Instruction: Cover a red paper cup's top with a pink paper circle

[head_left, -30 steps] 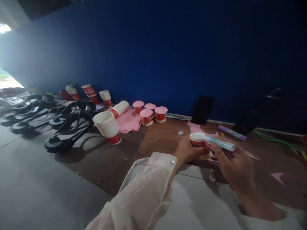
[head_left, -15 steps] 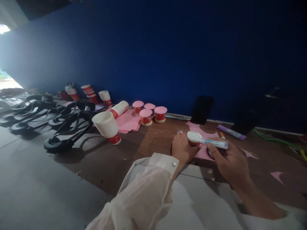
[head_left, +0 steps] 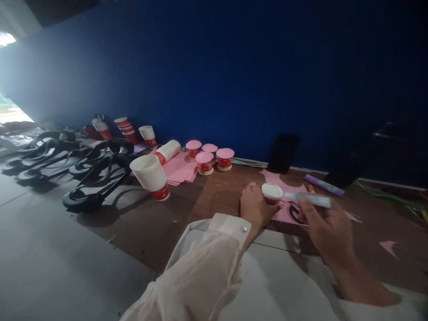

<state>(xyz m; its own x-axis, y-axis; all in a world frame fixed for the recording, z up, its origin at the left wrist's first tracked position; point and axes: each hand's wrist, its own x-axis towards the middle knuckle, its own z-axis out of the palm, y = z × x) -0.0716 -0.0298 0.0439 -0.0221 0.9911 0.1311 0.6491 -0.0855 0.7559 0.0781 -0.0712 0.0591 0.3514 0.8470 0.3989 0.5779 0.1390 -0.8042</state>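
My left hand (head_left: 256,205) is wrapped round a red and white paper cup (head_left: 272,191), which stands upside down with its white base on top. My right hand (head_left: 326,223) grips a glue stick (head_left: 316,199) with a pale blue label, held sideways with its tip a little right of the cup. The glue stick and fingers are somewhat blurred. Beneath both hands lies a cut pink paper sheet (head_left: 287,185). A black loop, apparently a scissors handle (head_left: 294,213), rests on that sheet, partly hidden by my right hand.
Several upturned cups with pink paper discs (head_left: 204,157) stand by the blue wall. Left are pink sheets (head_left: 182,171), a tall cup stack (head_left: 150,176) and black headsets (head_left: 100,183). A phone (head_left: 284,153), purple tube (head_left: 323,184) and pink scraps (head_left: 389,248) lie right.
My right hand has drawn the glue stick away to the right, off the cup's base. More of the black loop shows. My left hand keeps its hold on the cup.
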